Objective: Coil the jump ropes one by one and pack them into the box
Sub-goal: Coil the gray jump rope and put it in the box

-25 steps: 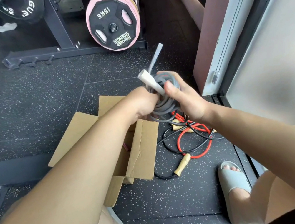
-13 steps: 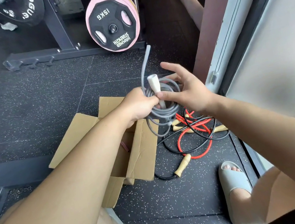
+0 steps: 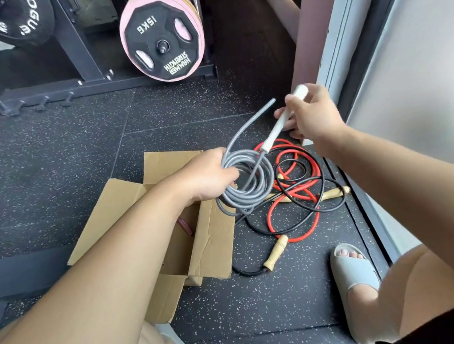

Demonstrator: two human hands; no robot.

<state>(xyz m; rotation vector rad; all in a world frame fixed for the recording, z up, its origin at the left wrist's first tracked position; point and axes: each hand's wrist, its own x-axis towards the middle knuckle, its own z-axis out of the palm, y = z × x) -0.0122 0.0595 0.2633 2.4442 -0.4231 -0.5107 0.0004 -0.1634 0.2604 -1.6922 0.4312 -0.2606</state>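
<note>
Grey rope (image 3: 240, 204) coiled, clenched in the left grip (image 3: 208, 178); the right grip (image 3: 313, 118) grasps its white handle (image 3: 272, 137). Loops could spring loose before reaching the box (image 3: 215, 234) if the left grip slackens.

Pink-rimmed weight plate (image 3: 162, 41), black rack (image 3: 72, 47), grey sandal (image 3: 354, 273), speckled floor (image 3: 39, 173).

A gym: speckled rubber floor (image 3: 69, 168), a 15 kg weight plate (image 3: 161, 40) and a black rack (image 3: 71, 41).
</note>
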